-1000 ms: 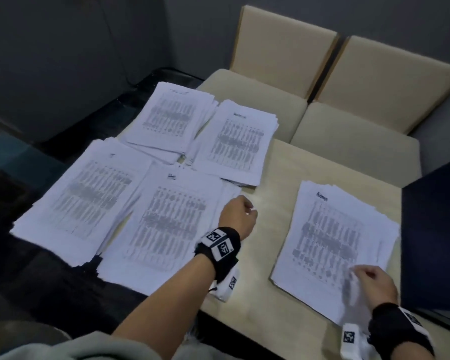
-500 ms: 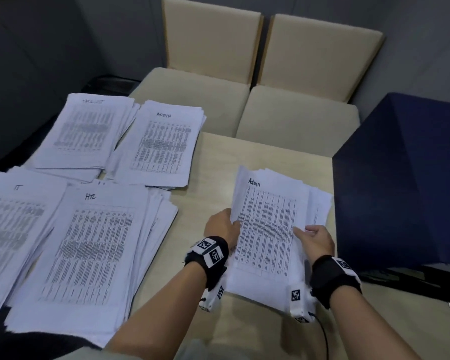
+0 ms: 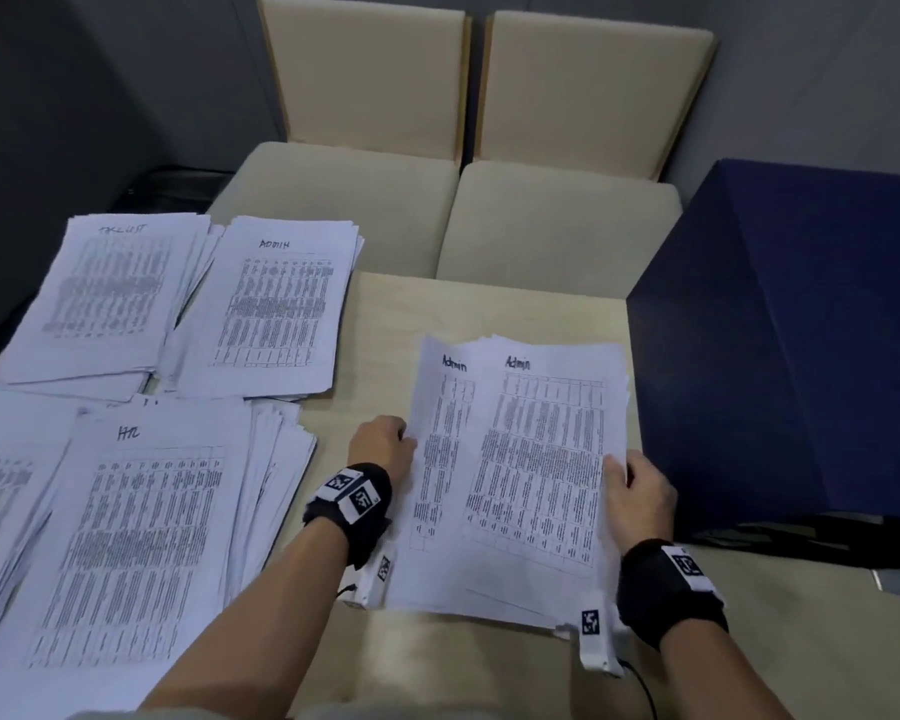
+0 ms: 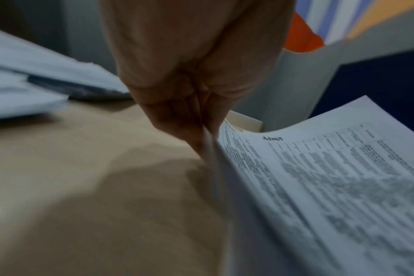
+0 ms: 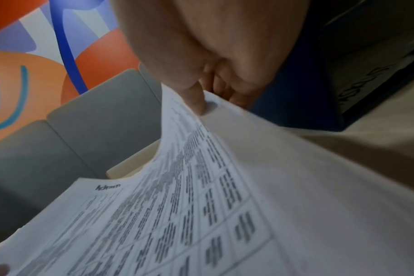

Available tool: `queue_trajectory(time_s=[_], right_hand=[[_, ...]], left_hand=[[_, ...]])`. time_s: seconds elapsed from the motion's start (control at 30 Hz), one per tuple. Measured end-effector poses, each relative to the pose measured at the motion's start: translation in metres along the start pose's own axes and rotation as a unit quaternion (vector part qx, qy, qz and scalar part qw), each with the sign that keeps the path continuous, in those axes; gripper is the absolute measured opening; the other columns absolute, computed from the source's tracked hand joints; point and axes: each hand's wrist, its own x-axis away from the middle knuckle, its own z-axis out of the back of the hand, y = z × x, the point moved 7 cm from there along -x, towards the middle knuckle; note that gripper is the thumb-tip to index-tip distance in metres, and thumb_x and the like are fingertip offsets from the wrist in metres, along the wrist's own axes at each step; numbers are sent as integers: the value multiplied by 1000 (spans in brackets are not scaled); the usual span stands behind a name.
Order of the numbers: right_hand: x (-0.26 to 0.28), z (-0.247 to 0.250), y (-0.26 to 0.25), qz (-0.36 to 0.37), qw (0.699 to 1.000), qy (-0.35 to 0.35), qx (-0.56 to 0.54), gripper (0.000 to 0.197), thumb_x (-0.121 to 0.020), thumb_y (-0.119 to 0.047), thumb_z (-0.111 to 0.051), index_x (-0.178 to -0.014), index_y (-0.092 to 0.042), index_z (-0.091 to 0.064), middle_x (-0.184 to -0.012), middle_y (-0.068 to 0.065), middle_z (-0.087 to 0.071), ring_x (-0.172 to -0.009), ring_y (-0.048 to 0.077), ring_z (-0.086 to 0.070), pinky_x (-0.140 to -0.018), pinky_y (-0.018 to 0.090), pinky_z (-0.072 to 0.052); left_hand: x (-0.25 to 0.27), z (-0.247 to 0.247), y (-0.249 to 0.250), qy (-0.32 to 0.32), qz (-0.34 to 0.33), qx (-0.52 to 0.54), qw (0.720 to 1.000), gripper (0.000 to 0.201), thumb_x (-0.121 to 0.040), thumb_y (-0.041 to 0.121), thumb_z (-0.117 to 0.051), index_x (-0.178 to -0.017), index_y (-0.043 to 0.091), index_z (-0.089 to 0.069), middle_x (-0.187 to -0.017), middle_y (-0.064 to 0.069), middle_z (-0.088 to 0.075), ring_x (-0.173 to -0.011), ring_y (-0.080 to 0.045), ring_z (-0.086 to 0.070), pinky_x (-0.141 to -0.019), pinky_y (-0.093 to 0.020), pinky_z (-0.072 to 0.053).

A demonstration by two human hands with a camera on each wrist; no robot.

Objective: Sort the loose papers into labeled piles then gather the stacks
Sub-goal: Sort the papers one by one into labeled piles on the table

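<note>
Fingers of both hands now grip the Admin stack, lifted mid-frame since 1 s ago; gathering begins.

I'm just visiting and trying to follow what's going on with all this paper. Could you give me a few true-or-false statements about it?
1. Both hands hold the Admin stack. True: the left hand grips its left edge, the right hand its right edge.
2. The pile nearest the left arm is headed IT. False: the HR pile lies there.
3. Two beige chairs stand beyond the table. True.
4. A red box sits to the right. False: the box is dark blue.
</note>
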Motion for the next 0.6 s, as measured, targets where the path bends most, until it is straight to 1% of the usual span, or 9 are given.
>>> queue_trajectory(time_s=[0.03,0.1,0.2,0.23,0.3,0.37,0.4,0.5,0.6], right_hand=[[0,5,1,0,1000,17,-11,11,-96,-13,-55,-88,-8,-61,-81,6,-64,-80,28,-57,-73,35,-48],[2,6,3,-10,999,25,-46,15,-93,-4,-56,-104,-10,-64,-95,3,-67,-89,22,-62,-85,33,-50],[6,2,3,-43,986,26,-157,21,-89,5,-58,-86,-15,-64,-88,3,-67,-84,18,-62,-82,31,-48],[6,0,4,-59,979,26,-193,24,-88,7,-58,-82,-16,-62,-83,3,-66,-80,17,-60,-79,30,-46],[8,-6,6,-96,961,12,-260,25,-87,9,-55,-86,-15,-63,-84,1,-68,-80,18,-62,-78,31,-48],[9,-14,8,-130,941,-17,-312,28,-85,11,-53,-95,-12,-66,-92,2,-72,-86,20,-66,-82,34,-53],[10,-18,9,-143,934,-30,-325,27,-84,12,-54,-92,-11,-67,-91,4,-72,-87,22,-67,-82,37,-53],[7,-23,13,-150,939,-34,-308,25,-80,11,-58,-71,-11,-66,-82,9,-69,-87,28,-63,-84,42,-51],[3,-24,13,-147,938,-35,-311,23,-78,12,-57,-74,-6,-70,-91,16,-72,-90,28,-64,-87,42,-51]], left_hand=[[-1,-1,2,-18,-18,-30,999,23,-95,16,-54,-74,6,-56,-81,-15,-64,-80,-31,-60,-64,-31,-40],[-1,1,2,-23,-32,-74,996,20,-98,12,-47,-89,3,-61,-96,-17,-67,-89,-32,-62,-67,-30,-39],[2,15,2,25,-23,-73,997,18,-98,21,-51,-102,3,-55,-97,-17,-64,-89,-34,-62,-68,-33,-43],[4,19,1,34,-20,-62,997,23,-96,28,-57,-98,5,-55,-92,-15,-63,-87,-33,-62,-67,-32,-44],[6,23,1,36,-24,-58,997,27,-92,32,-64,-83,8,-55,-81,-11,-61,-82,-32,-63,-63,-30,-44],[8,25,4,50,-39,-95,993,23,-96,24,-55,-83,6,-60,-83,-13,-64,-83,-33,-64,-63,-32,-47],[9,26,6,57,-45,-134,988,25,-98,23,-48,-90,6,-64,-87,-13,-66,-84,-33,-65,-64,-32,-47],[16,34,12,65,-60,-246,965,43,-105,35,-34,-99,8,-67,-93,-11,-67,-87,-29,-66,-66,-31,-44],[19,44,16,86,-99,-263,956,53,-104,48,-30,-91,11,-66,-77,-7,-62,-73,-27,-64,-67,-31,-52]])
